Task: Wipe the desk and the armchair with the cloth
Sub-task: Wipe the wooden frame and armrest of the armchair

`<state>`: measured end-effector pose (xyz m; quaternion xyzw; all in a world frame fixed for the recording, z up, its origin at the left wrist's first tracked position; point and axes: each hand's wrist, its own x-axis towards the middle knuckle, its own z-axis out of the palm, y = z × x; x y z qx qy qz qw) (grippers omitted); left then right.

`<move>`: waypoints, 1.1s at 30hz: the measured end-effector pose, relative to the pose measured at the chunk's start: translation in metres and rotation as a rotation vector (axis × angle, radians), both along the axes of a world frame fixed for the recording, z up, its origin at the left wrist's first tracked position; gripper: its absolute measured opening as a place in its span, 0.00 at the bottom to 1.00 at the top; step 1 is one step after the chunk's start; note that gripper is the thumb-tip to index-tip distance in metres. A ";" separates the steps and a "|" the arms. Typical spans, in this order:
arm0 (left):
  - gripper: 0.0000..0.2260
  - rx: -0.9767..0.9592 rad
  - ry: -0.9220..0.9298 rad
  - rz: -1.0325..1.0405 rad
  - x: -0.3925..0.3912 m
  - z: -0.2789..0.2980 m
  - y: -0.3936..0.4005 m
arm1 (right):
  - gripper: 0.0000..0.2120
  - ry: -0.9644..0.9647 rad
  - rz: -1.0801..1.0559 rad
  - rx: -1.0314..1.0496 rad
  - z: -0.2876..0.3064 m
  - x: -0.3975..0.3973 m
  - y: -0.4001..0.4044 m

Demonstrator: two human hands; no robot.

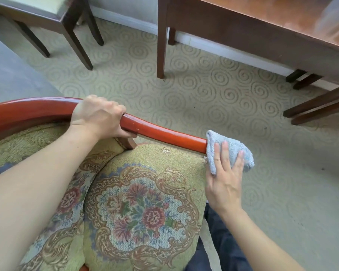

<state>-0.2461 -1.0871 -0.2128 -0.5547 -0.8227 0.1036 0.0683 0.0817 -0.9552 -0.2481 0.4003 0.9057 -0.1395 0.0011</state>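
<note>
The armchair fills the lower left: a glossy red-brown wooden arm rail (pixel 164 134) curves over a floral green seat cushion (pixel 145 202). My left hand (pixel 99 117) is wrapped around the rail near its middle. A light blue cloth (pixel 231 151) covers the rail's front end. My right hand (pixel 224 182) lies flat on the cloth with fingers spread, pressing it against the rail tip. The brown wooden desk (pixel 262 30) stands at the upper right, apart from both hands.
Green carpet (pixel 204 90) with a swirl pattern covers the floor. A dark wooden chair (pixel 67 22) stands at the upper left. More dark wooden legs (pixel 317 106) jut in at the right under the desk. My dark trouser leg (pixel 223 247) is beside the seat.
</note>
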 end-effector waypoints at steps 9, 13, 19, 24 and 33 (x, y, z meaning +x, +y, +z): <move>0.33 -0.022 -0.018 0.033 0.004 0.006 -0.001 | 0.28 0.029 0.140 -0.115 0.009 -0.154 -0.054; 0.34 -0.034 -0.011 0.038 0.006 0.007 0.002 | 0.28 -0.037 0.345 -0.082 0.012 -0.136 -0.025; 0.35 -0.054 0.017 0.032 0.003 0.004 -0.001 | 0.26 0.043 0.104 0.006 0.008 0.012 0.043; 0.36 -0.083 0.018 0.026 0.001 0.005 0.002 | 0.28 0.191 -0.177 -0.142 -0.007 0.030 0.013; 0.13 -0.122 -0.067 0.061 0.001 0.004 0.000 | 0.33 0.179 0.294 -0.317 0.014 -0.145 -0.094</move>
